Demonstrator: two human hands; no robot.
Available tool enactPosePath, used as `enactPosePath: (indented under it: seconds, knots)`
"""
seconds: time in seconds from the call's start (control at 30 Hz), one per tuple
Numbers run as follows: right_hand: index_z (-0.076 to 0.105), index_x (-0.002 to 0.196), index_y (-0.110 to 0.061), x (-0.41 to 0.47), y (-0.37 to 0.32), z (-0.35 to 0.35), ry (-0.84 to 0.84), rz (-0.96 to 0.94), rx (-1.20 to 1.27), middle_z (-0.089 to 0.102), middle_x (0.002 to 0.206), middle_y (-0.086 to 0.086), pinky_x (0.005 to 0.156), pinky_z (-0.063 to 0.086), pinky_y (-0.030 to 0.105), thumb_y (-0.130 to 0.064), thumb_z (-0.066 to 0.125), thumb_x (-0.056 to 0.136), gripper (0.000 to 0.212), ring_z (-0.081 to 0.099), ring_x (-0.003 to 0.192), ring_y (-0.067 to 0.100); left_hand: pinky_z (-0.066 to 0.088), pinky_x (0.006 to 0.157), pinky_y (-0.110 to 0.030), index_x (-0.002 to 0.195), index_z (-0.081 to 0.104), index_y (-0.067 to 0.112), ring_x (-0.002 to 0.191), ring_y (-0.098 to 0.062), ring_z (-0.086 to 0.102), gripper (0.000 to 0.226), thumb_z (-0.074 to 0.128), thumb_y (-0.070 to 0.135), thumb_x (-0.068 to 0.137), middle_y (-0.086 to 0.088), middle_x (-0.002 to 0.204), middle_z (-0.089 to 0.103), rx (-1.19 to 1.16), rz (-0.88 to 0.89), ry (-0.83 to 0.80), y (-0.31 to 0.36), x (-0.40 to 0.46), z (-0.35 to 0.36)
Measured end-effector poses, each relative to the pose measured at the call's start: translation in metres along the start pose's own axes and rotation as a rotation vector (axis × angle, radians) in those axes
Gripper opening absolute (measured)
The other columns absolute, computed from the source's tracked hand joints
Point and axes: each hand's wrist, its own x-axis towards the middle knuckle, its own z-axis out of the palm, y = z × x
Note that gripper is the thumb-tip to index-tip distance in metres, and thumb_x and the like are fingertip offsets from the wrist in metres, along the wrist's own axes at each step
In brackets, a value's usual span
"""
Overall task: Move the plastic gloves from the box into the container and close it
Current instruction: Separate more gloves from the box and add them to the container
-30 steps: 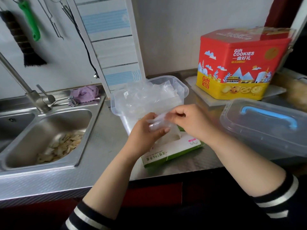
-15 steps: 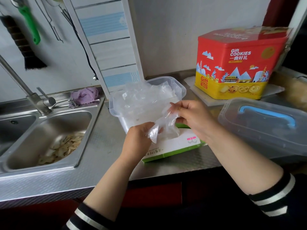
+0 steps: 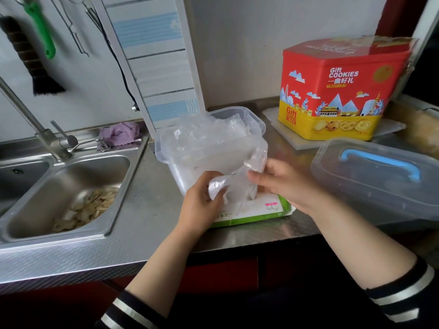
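Observation:
A green and white glove box lies flat on the steel counter near its front edge. Just behind it stands a clear plastic container, open and holding several crumpled plastic gloves. My left hand and my right hand both pinch one clear plastic glove, stretched between them above the box and in front of the container wall. The container's clear lid, with a blue handle, rests on the counter to the right.
A red and yellow cookie tin stands at the back right. A steel sink with peelings in it fills the left, with a faucet and a purple cloth behind it. A brush hangs on the wall.
The glove has been pulled up out of the box and my hands have drawn apart, spreading it wider. My right hand moved right and up toward the container.

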Motion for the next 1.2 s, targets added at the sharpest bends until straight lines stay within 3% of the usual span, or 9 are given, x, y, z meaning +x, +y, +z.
enactPosePath:
  seconds: [0.1, 0.3, 0.43, 0.53, 0.67, 0.77, 0.9, 1.07, 1.2]
  knots:
    - [0.07, 0.095, -0.012, 0.002, 0.002, 0.004, 0.162, -0.007, -0.037, 0.074, 0.099, 0.008, 0.083, 0.058, 0.035, -0.017, 0.062, 0.093, 0.01, 0.07, 0.094, 0.02, 0.048, 0.067, -0.028, 0.085, 0.049, 0.04, 0.075, -0.015, 0.06, 0.025, 0.066, 0.022, 0.088, 0.015, 0.079, 0.063, 0.05, 0.031, -0.045, -0.009, -0.001, 0.0]
    - [0.074, 0.081, -0.014, 0.007, -0.014, -0.001, 0.053, 0.125, 0.539, 0.071, 0.078, 0.0, 0.074, 0.052, 0.035, -0.022, 0.05, 0.097, 0.03, 0.066, 0.076, 0.014, 0.041, 0.063, -0.031, 0.077, 0.052, 0.032, 0.069, -0.012, 0.05, 0.018, 0.066, 0.021, 0.083, 0.017, 0.071, 0.058, 0.262, 0.015, -0.113, -0.007, 0.0, 0.002]
    - [0.076, 0.076, -0.016, 0.008, -0.023, -0.012, 0.063, 0.058, 0.832, 0.069, 0.088, 0.003, 0.092, 0.05, 0.051, -0.027, 0.059, 0.083, 0.022, 0.065, 0.096, 0.024, 0.042, 0.059, -0.038, 0.077, 0.05, 0.027, 0.072, -0.013, 0.046, 0.027, 0.067, 0.007, 0.073, 0.015, 0.076, 0.053, 0.384, 0.114, -0.122, -0.007, 0.002, -0.003]
    - [0.073, 0.084, -0.017, 0.009, -0.022, -0.016, 0.081, 0.011, 0.903, 0.072, 0.092, 0.0, 0.089, 0.05, 0.06, -0.03, 0.057, 0.088, 0.021, 0.068, 0.101, 0.027, 0.04, 0.052, -0.037, 0.08, 0.053, 0.017, 0.068, -0.023, 0.051, 0.015, 0.064, 0.012, 0.072, 0.005, 0.085, 0.054, 0.475, 0.243, -0.167, -0.006, 0.004, -0.005]
    - [0.069, 0.093, -0.016, 0.012, -0.03, -0.012, 0.134, -0.074, 0.975, 0.073, 0.083, -0.002, 0.082, 0.055, 0.049, -0.028, 0.048, 0.098, 0.024, 0.073, 0.079, 0.015, 0.024, 0.05, -0.028, 0.073, 0.042, 0.025, 0.06, -0.026, 0.051, 0.039, 0.072, 0.003, 0.065, 0.006, 0.08, 0.053, 0.636, 0.365, -0.179, -0.011, 0.007, 0.003]
    - [0.076, 0.085, -0.018, 0.015, -0.045, -0.023, 0.193, -0.205, 0.977, 0.073, 0.083, -0.005, 0.076, 0.059, 0.031, -0.025, 0.045, 0.1, 0.035, 0.07, 0.079, 0.006, 0.026, 0.051, -0.028, 0.077, 0.049, 0.023, 0.066, -0.027, 0.055, 0.032, 0.074, 0.006, 0.067, 0.004, 0.085, 0.055, 0.712, 0.372, -0.217, -0.013, 0.009, 0.007]
    - [0.079, 0.074, -0.023, 0.012, -0.064, -0.039, 0.234, -0.241, 0.897, 0.073, 0.082, -0.004, 0.068, 0.059, 0.03, -0.032, 0.043, 0.101, 0.046, 0.07, 0.079, 0.007, 0.048, 0.066, -0.037, 0.094, 0.063, 0.017, 0.084, -0.026, 0.061, 0.024, 0.069, 0.006, 0.073, 0.006, 0.094, 0.058, 0.494, 0.194, -0.33, -0.009, 0.014, -0.001]
    - [0.076, 0.088, -0.024, 0.012, -0.061, -0.041, 0.206, -0.187, 0.749, 0.067, 0.089, -0.002, 0.091, 0.052, 0.047, -0.037, 0.047, 0.097, 0.033, 0.067, 0.08, 0.012, 0.044, 0.099, -0.023, 0.127, 0.055, 0.031, 0.115, -0.003, 0.055, 0.06, 0.06, -0.002, 0.078, 0.014, 0.125, 0.059, 0.296, 0.056, -0.613, 0.02, 0.031, -0.041]
    - [0.078, 0.089, -0.024, 0.019, -0.057, -0.032, 0.197, -0.19, 0.64, 0.059, 0.087, 0.004, 0.081, 0.054, 0.043, -0.038, 0.05, 0.095, 0.031, 0.061, 0.085, 0.022, 0.045, 0.101, -0.024, 0.126, 0.052, 0.036, 0.118, 0.0, 0.055, 0.048, 0.052, 0.005, 0.089, 0.014, 0.127, 0.06, 0.072, 0.16, -0.443, 0.065, 0.038, -0.057]
